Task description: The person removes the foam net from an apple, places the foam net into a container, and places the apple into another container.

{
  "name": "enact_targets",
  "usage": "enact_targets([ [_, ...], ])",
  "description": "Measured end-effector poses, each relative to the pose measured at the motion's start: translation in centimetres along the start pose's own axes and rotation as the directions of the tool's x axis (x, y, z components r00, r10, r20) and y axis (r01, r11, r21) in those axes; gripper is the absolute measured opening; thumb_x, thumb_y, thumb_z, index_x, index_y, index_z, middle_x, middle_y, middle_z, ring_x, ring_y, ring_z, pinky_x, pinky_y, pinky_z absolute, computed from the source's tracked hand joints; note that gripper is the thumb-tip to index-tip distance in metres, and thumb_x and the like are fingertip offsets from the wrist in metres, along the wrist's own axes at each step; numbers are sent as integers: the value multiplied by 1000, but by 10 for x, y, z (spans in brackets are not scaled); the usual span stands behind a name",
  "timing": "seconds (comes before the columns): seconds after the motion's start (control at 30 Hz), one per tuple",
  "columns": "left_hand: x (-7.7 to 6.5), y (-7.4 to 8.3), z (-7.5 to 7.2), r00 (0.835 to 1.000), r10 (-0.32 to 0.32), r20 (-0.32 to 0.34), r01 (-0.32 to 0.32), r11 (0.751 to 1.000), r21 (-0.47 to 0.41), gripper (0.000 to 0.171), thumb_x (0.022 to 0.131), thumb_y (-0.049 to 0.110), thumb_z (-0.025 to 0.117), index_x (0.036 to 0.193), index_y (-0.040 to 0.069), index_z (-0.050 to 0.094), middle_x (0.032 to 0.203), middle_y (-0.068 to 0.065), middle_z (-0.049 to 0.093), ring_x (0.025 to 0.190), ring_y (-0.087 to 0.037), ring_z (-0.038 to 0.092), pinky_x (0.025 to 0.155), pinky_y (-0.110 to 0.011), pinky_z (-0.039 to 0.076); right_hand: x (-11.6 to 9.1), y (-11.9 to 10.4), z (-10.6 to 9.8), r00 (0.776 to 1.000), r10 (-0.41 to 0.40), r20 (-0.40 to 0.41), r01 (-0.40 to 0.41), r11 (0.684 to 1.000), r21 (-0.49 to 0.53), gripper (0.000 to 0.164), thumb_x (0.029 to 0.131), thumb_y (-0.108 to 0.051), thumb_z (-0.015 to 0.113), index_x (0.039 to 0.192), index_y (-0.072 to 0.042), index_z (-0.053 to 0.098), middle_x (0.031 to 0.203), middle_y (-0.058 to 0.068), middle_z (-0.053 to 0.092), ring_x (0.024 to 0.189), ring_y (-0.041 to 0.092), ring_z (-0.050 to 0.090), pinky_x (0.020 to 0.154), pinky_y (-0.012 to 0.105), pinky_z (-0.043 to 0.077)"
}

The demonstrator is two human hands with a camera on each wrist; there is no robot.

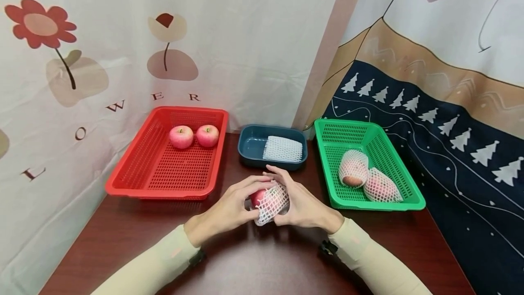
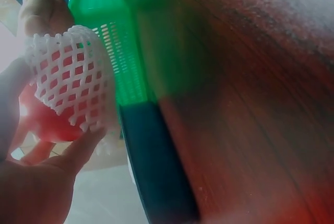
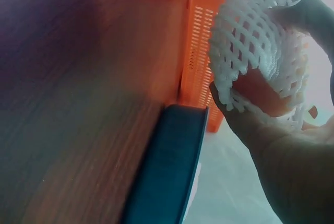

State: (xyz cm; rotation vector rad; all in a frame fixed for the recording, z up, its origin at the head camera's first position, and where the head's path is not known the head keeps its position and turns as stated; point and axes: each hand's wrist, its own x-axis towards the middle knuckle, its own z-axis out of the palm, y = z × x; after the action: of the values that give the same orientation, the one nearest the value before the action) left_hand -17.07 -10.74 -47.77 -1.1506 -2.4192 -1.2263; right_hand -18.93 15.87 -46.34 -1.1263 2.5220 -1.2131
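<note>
The partly sleeved apple [image 1: 257, 198] sits directly between the person's two hands, low and central over the dark wood surface [image 1: 254, 270]; whether it touches the wood is hard to tell. Its bare red side faces the left hand [image 1: 226, 208], whose fingers and thumb curl round it, the thumb meeting the net's edge. The white foam net sleeve [image 1: 274, 203] covers the side towards the right hand [image 1: 306, 206], which grips the mesh between thumb and fingers.

The sleeve's long axis appears to run roughly from hand to hand, its mouth towards the left. The coming move seems to turn on that line: covering the remaining red would call for drawing the mesh leftward over the fruit, and the left fingers lie along that path.

Neither hand is clearly nearer the apple. The green basket [image 1: 378, 205] stands on the right hand's side, the red basket [image 1: 157, 192] on the left's, and the blue tray [image 1: 251, 149] just beyond the fingertips, between the baskets.
</note>
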Motion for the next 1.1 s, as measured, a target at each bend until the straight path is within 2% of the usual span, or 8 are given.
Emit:
enact_targets([
  [0.17,-2,0,-2,1000,10,-25,-9,1000,23,73,86,2,94,155,11,73,158,-8,72,145,-26,72,117,-35,63,0,-3,-1,1000,-5,19,6,999,-39,115,88,-15,92,183,-24,27,182,-1,51,161,18,58,135,41,49],
  [0.27,-3,1,-3,999,-10,-36,12,999,34,72,87,5,96,154,11,74,158,-9,71,143,-26,73,117,-39,64,-1,-5,-2,1000,4,15,-3,998,-69,112,91,-12,93,182,-23,29,181,-2,51,161,19,57,135,48,50],
  [0.37,-3,1,-6,998,-32,-52,34,998,46,70,88,9,98,154,11,74,159,-10,71,143,-27,73,117,-43,65,-3,-7,-4,1000,2,-23,-4,993,-117,104,93,-13,96,178,-20,37,177,0,55,158,20,59,132,51,53],
  [0.6,-3,1,-13,995,-60,-80,67,994,90,72,85,10,101,152,12,75,160,-12,71,143,-29,73,115,-47,66,-5,-10,-9,987,-95,-130,58,963,-264,60,95,-11,98,148,-13,69,150,3,69,139,20,70,117,42,65],
  [0.8,-3,0,-16,995,-74,-62,81,990,115,72,86,14,102,152,10,74,161,-12,70,143,-30,73,115,-47,66,-5,-14,-12,958,-201,-206,104,909,-404,29,97,-4,94,124,-12,85,143,10,72,133,29,70,103,43,69],
  [0.97,-3,1,-17,996,-72,-62,79,990,121,73,86,18,103,153,10,74,161,-13,70,143,-29,73,115,-47,66,-3,-13,-15,947,-222,-231,116,910,-398,23,96,0,92,117,-7,88,140,11,75,121,25,78,91,35,70],
  [1.1,-2,1,-18,996,-56,-70,65,990,124,72,87,18,102,153,10,74,160,-13,71,141,-28,73,112,-46,68,-1,-12,-17,945,-231,-233,130,915,-382,30,98,5,88,126,-7,86,136,9,78,115,22,80,90,35,70],
])
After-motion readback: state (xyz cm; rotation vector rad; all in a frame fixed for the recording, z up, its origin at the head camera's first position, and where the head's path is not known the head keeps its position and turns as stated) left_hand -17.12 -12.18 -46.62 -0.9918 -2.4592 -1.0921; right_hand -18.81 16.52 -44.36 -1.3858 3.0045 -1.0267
